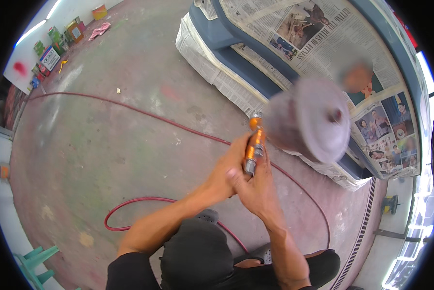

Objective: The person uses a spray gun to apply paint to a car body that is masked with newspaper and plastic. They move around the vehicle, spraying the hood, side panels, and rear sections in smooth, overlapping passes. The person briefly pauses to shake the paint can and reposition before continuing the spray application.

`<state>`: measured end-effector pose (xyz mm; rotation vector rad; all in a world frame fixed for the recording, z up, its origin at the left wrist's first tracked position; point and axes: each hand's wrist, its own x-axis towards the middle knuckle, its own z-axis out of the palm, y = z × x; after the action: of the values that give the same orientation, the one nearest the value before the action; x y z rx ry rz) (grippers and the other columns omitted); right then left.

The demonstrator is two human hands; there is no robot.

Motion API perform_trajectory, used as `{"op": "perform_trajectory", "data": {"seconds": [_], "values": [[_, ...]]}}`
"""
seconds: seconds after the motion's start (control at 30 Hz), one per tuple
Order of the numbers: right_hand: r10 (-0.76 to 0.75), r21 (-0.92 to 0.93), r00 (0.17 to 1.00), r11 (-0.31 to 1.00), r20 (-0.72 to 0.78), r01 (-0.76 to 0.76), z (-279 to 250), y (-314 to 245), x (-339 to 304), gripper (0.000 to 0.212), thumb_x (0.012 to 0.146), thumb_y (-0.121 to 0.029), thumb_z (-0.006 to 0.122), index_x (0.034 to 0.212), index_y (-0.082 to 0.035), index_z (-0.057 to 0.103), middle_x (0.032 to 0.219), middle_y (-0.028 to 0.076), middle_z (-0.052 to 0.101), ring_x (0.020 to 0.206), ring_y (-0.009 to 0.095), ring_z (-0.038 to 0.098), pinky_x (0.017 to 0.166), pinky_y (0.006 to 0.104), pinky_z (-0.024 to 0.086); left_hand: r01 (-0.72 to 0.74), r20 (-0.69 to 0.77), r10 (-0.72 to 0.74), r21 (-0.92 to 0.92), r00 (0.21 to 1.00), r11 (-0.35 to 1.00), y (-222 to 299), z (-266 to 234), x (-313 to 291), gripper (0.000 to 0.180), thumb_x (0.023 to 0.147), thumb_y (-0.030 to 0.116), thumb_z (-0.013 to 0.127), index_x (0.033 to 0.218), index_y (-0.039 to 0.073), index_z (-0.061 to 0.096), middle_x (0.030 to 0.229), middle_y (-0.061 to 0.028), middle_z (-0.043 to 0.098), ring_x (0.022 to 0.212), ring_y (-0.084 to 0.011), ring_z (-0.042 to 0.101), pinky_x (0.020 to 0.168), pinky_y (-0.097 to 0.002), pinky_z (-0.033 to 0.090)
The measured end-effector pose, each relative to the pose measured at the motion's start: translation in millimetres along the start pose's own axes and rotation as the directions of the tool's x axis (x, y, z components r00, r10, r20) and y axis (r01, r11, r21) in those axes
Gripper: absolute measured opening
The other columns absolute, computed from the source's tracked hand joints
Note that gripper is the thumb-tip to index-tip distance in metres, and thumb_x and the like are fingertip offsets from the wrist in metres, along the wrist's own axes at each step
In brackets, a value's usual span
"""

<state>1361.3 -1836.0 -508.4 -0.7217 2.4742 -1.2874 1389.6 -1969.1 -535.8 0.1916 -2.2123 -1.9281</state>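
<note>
Both my hands are on a spray gun [256, 140] with an orange and silver body. Its large greyish cup [318, 118] tips to the right and is smeared by motion. My left hand [229, 166] is closed against the gun's left side. Below it, my right hand [259, 186] wraps the gun from the right, thumb across toward the left hand. Some fingers of both hands are hidden. Just beyond the cup is a blue-grey vehicle body part [260, 67], largely masked with newspaper [342, 29]; the cup covers part of it.
A red hose [188, 128] crosses the concrete floor [106, 159] and loops near my legs. Several paint cans [57, 41] line the far-left wall, near a pink cloth [99, 31]. A green plastic stool [36, 261] is at lower left; a floor grate [364, 222] runs along the right.
</note>
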Motion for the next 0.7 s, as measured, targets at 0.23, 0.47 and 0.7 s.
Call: {"op": "perform_trajectory", "data": {"seconds": [0.23, 0.47, 0.7], "values": [[0.033, -0.437, 0.884, 0.877, 0.467, 0.199, -75.2, -8.2, -53.6, 0.085, 0.098, -0.057, 0.077, 0.156, 0.002, 0.056, 0.156, 0.028, 0.060, 0.145, 0.047, 0.056, 0.123, 0.0524, 0.043, 0.023, -0.299, -0.052, -0.100, 0.953, 0.995, -0.1, -28.2, 42.0, 0.040, 0.105, 0.041, 0.080, 0.116, 0.002, 0.076, 0.084, 0.0022, 0.065, 0.080, -0.0098, 0.059, 0.072, -0.0302, 0.049], [0.211, -0.542, 0.850, 0.835, 0.482, 0.100, -123.7, 21.5, -128.7, 0.074, 0.100, -0.052, 0.074, 0.150, 0.000, 0.061, 0.151, 0.025, 0.064, 0.134, 0.044, 0.064, 0.114, 0.0512, 0.049, 0.074, -0.607, -0.146, -0.141, 0.781, 0.987, 3.9, -73.6, 81.1, 0.049, 0.108, 0.057, 0.072, 0.105, 0.007, 0.073, 0.082, 0.0009, 0.063, 0.061, -0.0059, 0.052, 0.054, -0.0265, 0.041], [0.146, -0.544, 0.888, 0.829, 0.436, 0.131, -122.5, 20.6, -141.2, 0.071, 0.098, -0.049, 0.076, 0.149, -0.001, 0.062, 0.149, 0.022, 0.066, 0.132, 0.039, 0.067, 0.111, 0.0479, 0.050, 0.158, -0.407, -0.235, -0.215, 0.883, 0.964, 26.8, -32.9, 82.1, 0.051, 0.108, 0.058, 0.071, 0.105, 0.006, 0.068, 0.083, -0.0022, 0.063, 0.051, -0.0057, 0.048, 0.045, -0.0266, 0.036]]}}
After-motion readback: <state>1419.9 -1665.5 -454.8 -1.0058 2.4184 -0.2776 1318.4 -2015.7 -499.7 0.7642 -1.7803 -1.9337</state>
